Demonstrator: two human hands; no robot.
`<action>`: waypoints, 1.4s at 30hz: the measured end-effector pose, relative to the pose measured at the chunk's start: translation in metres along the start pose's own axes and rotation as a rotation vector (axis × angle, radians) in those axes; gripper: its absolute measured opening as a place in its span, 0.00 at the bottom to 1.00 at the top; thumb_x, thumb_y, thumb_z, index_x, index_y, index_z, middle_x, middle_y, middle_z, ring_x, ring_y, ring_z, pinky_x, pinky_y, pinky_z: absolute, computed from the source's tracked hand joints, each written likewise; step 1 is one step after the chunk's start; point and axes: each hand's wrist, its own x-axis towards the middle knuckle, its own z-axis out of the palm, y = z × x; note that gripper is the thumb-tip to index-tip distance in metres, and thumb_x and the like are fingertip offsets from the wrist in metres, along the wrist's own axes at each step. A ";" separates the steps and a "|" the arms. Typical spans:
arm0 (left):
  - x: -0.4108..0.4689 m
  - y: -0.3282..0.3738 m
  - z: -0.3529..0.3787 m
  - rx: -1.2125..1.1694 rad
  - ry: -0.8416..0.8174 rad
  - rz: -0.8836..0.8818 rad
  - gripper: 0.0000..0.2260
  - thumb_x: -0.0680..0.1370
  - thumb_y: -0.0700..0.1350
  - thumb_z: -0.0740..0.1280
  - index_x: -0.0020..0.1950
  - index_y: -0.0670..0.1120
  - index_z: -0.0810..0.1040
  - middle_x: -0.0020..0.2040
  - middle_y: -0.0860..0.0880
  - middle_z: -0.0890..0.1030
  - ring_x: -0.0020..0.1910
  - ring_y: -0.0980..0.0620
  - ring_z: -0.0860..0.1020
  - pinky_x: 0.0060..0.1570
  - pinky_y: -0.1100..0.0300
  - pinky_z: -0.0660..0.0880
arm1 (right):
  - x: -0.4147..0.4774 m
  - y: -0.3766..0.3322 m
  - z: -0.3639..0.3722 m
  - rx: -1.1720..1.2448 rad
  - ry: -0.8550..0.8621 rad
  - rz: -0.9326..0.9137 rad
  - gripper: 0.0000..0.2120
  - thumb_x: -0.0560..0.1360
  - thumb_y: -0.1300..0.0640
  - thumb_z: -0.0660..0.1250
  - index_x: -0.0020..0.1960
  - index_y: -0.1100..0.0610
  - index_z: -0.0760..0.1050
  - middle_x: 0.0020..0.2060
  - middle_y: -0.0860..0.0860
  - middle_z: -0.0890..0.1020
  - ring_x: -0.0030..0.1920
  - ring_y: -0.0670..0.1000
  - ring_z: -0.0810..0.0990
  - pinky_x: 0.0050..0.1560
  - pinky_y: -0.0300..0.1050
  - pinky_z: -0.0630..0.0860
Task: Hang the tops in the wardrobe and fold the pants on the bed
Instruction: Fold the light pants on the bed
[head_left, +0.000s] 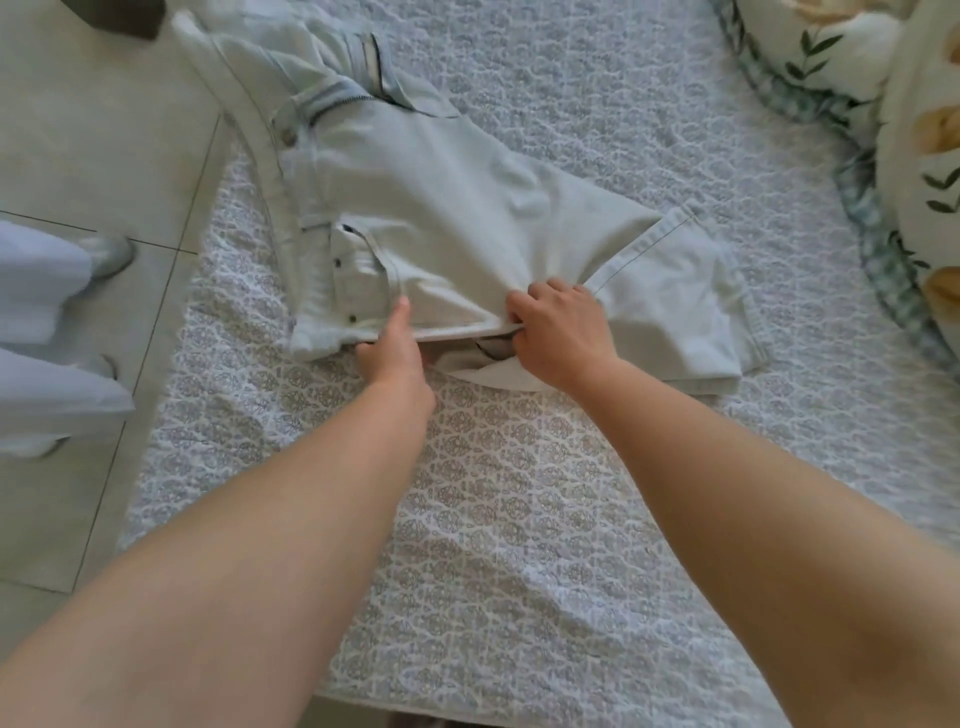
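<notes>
left hand (390, 349) half under pants (457, 208)

No writing, label, brand, number or sign can be read anywhere. The pale jeans (441, 208) on the bed (519, 493) carry a metal button (287, 137) at the waistband and small rivets (353, 317) at the pocket. Any lettering on these is too small and blurred to make out. The bedcover and the cushions at the bed's far right edge bear only patterns.
</notes>
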 end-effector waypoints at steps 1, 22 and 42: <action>-0.004 0.006 -0.003 -0.044 0.001 -0.025 0.29 0.71 0.54 0.73 0.66 0.43 0.68 0.57 0.46 0.78 0.51 0.46 0.80 0.52 0.53 0.79 | -0.008 0.006 -0.002 0.010 0.014 0.019 0.11 0.72 0.62 0.59 0.53 0.57 0.75 0.45 0.55 0.79 0.50 0.57 0.74 0.45 0.46 0.62; -0.214 0.012 0.019 1.291 -0.498 0.823 0.11 0.77 0.47 0.60 0.50 0.45 0.80 0.52 0.42 0.81 0.53 0.41 0.77 0.54 0.49 0.74 | -0.114 -0.027 -0.105 0.677 0.317 0.406 0.28 0.74 0.55 0.66 0.72 0.52 0.62 0.64 0.51 0.73 0.62 0.52 0.73 0.61 0.48 0.70; -0.248 0.059 0.014 2.029 -0.364 0.885 0.11 0.79 0.48 0.56 0.51 0.49 0.76 0.50 0.46 0.79 0.50 0.45 0.77 0.47 0.56 0.73 | -0.223 0.096 -0.289 1.335 0.661 0.856 0.05 0.76 0.53 0.65 0.44 0.51 0.77 0.45 0.53 0.82 0.50 0.58 0.80 0.53 0.54 0.78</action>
